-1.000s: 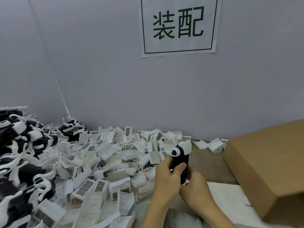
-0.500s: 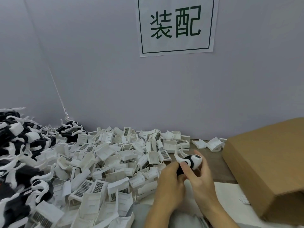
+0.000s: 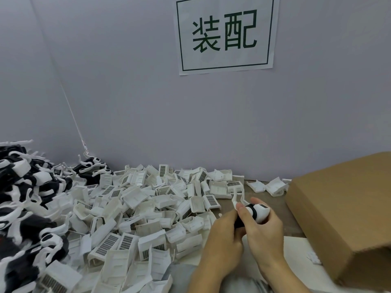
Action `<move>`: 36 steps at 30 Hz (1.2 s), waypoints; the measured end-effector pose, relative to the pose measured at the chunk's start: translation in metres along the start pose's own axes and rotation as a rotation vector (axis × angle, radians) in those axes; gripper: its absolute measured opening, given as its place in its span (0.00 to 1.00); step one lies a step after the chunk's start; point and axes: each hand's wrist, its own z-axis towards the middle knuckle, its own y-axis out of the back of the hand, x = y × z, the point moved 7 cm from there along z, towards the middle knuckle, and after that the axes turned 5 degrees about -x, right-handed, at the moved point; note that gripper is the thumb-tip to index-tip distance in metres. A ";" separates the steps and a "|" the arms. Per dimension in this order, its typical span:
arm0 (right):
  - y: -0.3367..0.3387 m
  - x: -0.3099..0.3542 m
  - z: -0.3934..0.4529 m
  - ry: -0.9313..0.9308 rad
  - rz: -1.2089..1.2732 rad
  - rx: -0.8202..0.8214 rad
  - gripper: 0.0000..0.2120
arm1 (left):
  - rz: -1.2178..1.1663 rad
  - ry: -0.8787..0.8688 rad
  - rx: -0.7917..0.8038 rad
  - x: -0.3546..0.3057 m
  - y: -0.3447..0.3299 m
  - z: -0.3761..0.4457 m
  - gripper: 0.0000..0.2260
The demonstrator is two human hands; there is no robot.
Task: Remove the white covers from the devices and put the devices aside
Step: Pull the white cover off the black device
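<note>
Both hands hold one black-and-white device (image 3: 252, 210) low at centre right, above the table. My left hand (image 3: 222, 240) grips its black body from the left. My right hand (image 3: 264, 231) curls round the white cover (image 3: 261, 212) at the device's right end, thumb on top near the black ring. A thin white hook of the device sticks up toward the wall. A big heap of loose white covers (image 3: 135, 210) fills the table to the left of my hands. Further left lies a pile of black-and-white devices (image 3: 25, 199).
A brown cardboard box (image 3: 347, 218) stands at the right, close to my right hand. Two white covers (image 3: 266, 186) lie by the wall beside the box. A grey wall with a paper sign (image 3: 225, 33) rises behind the table. A white sheet (image 3: 296, 254) lies under my right wrist.
The device has turned from upright to lying sideways, its white cover now pointing right. My right hand has come up from below and closed round the cover. The view shifted slightly.
</note>
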 end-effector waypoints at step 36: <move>-0.015 -0.001 -0.012 -0.034 0.033 0.174 0.14 | -1.072 0.708 -0.493 0.039 0.022 -0.002 0.18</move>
